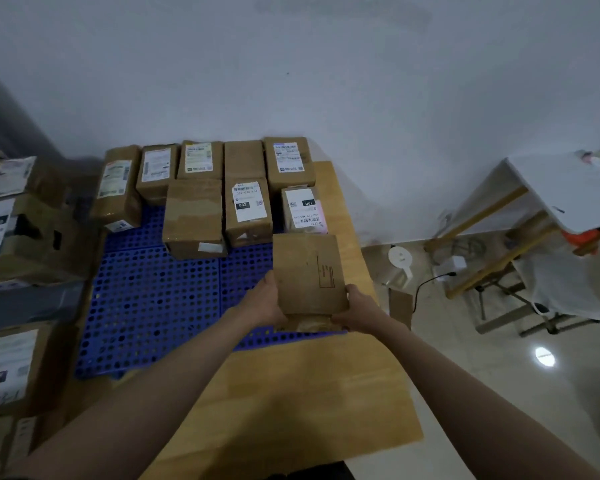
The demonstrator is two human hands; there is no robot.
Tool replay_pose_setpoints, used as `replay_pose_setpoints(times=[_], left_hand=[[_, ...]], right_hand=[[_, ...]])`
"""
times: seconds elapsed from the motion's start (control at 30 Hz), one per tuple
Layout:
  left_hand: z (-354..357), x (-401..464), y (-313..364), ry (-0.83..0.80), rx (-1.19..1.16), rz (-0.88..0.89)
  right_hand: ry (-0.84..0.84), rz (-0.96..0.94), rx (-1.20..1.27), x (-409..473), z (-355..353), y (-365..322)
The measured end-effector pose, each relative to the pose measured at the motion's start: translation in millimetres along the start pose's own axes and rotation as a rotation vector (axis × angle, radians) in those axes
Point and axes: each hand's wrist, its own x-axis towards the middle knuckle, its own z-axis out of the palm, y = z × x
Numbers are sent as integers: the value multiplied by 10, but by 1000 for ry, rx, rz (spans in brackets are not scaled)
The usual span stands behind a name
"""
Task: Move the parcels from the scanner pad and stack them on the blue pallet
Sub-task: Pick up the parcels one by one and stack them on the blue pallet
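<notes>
Head view, single frame. Landmark: pallet (146, 306), blue, perforated, lying on a wooden table (291, 393).

Held box (307, 275): plain brown cardboard, printed black frame on its top face. It sits at the pallet's right edge, just in front of the parcel there; whether its base touches the pallet cannot be told.

Left hand (262, 303): grips the box's near-left corner, fingers curled under and around the edge, thumb along the side.
Right hand (359, 311): grips the near-right corner, fingers wrapped around the box's lower edge. Both forearms reach in from the pallet's near side.

Parcels on the pallet:
- back row (205, 161) along the pallet's far edge, against the wall (326, 81); five brown parcels side by side, four with white labels up.
- second row in front of it: an unlabelled parcel (193, 216), a parcel marked "032" (249, 209), and a pink-edged labelled parcel (303, 211) at the pallet's right.

Near half of the pallet shows bare blue grid.

Left of the pallet: more labelled cartons (14, 230), stacked. Right of the pallet, well apart, across the floor: a white-topped table (561, 188).
</notes>
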Motion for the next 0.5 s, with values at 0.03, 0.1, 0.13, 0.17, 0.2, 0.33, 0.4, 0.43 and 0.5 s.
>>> replay_pose_setpoints(times=[0.03, 0.1, 0.13, 0.17, 0.2, 0.33, 0.4, 0.43, 0.5], left_hand=[[33, 46, 33, 10, -10, -20], [96, 130, 83, 21, -28, -62], [122, 167, 102, 22, -34, -83], [146, 198, 121, 21, -37, -102], [168, 228, 138, 21, -37, -118], [219, 312, 173, 59, -42, -155], [217, 345, 179, 74, -58, -161], [210, 363, 184, 79, -66, -161], [189, 400, 200, 88, -66, -157]], right_hand=[[-11, -11, -6, 71, -53, 49], [-36, -30, 5, 201, -145, 128], [-51, -39, 11, 262, -183, 159], [-65, -47, 8, 321, -214, 185], [-78, -55, -4, 378, -238, 206], [-116, -73, -12, 575, -288, 240], [-122, -87, -18, 653, -302, 241], [-125, -94, -23, 686, -311, 240], [-133, -109, -38, 745, -325, 237]])
